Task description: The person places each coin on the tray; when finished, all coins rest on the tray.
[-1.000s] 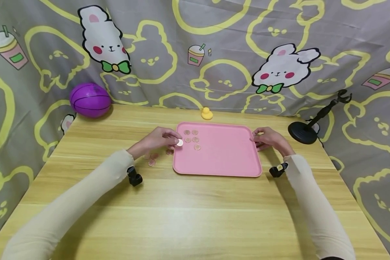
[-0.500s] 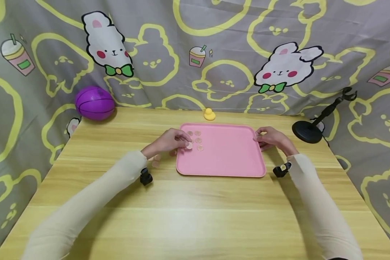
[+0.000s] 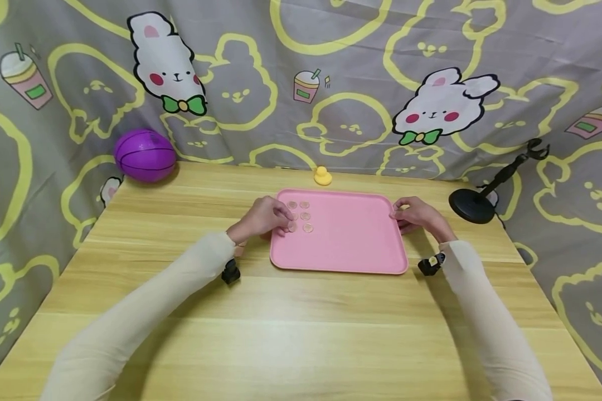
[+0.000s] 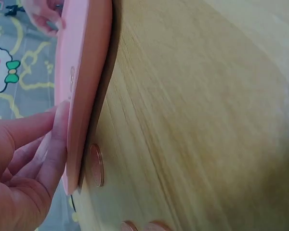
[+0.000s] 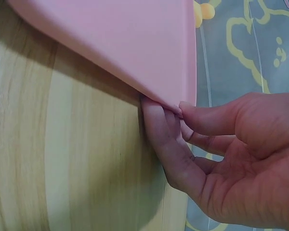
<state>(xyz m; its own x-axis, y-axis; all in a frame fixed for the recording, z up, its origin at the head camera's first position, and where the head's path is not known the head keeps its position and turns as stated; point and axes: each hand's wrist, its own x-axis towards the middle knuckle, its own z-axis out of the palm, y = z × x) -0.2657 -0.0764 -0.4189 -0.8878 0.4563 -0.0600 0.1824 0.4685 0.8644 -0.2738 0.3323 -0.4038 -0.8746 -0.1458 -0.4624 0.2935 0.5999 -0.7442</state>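
A pink tray [image 3: 341, 239] lies on the wooden table, with several copper-coloured coins [image 3: 305, 216] in short rows at its left end. Over that end, my left hand [image 3: 266, 216] has its thumb and fingertips on a coin [image 3: 292, 226] low at the tray floor, pinching its edge. The left wrist view hides that coin behind the fingers. My right hand [image 3: 415, 213] grips the tray's right edge, thumb on the rim and curled fingers underneath, as the right wrist view shows. Loose coins [image 4: 97, 165] lie on the table left of the tray, partly under my left wrist.
Behind the tray sits a yellow rubber duck [image 3: 323, 176]. A purple ball [image 3: 145, 156] is at the back left corner, and a black stand [image 3: 474, 205] with a clamp arm at the back right. A patterned curtain [image 3: 261, 83] hangs along the table's back edge.
My left hand has moved rightward from the tray's left edge with a coin and lowered it to the tray floor, beside the lowest coin. The right hand keeps its grip on the tray.
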